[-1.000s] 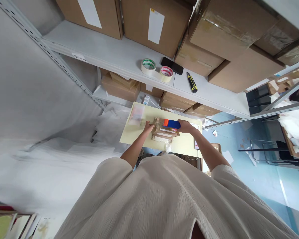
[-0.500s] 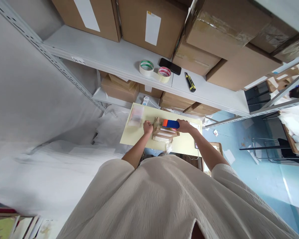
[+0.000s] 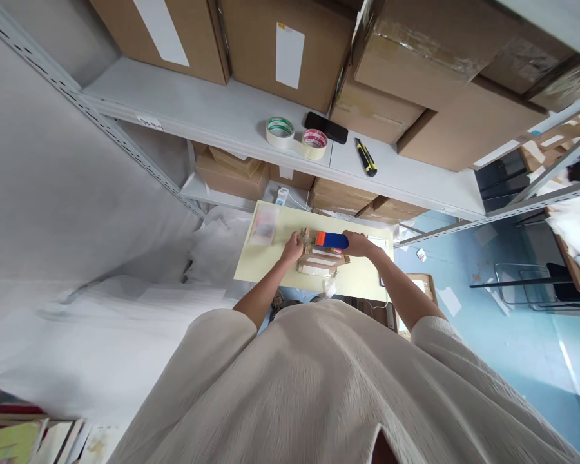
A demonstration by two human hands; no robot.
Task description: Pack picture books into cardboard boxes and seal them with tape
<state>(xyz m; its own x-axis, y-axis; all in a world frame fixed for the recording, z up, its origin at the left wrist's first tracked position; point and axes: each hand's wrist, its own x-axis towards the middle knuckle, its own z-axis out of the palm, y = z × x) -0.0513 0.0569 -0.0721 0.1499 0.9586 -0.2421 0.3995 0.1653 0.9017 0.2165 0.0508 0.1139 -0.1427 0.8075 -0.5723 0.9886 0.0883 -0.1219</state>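
Observation:
A small brown cardboard box (image 3: pixel 321 259) with white strips on its side rests on the pale yellow table (image 3: pixel 280 270). My right hand (image 3: pixel 358 245) grips a blue and orange tape dispenser (image 3: pixel 333 241), which lies across the top of the box. At the box's left end is my left hand (image 3: pixel 293 247), its fingers closed against the edge; anything pinched in them is too small to make out. Clear tape shows on the box near these fingers. A crumpled translucent piece (image 3: pixel 330 286) sits at the box's near side.
Above the table runs a grey shelf (image 3: pixel 198 109) with two tape rolls (image 3: pixel 280 133), a black phone (image 3: pixel 326 127), a yellow-black box cutter (image 3: pixel 366 158) and large cartons (image 3: pixel 270 51). A clear plastic packet (image 3: pixel 264 225) lies at the table's left. White wrapping material (image 3: pixel 125 341) fills the left side.
My left hand has moved a little right, from just beside the box to its left end. The right hand and the tape dispenser stay nearly in place over the box.

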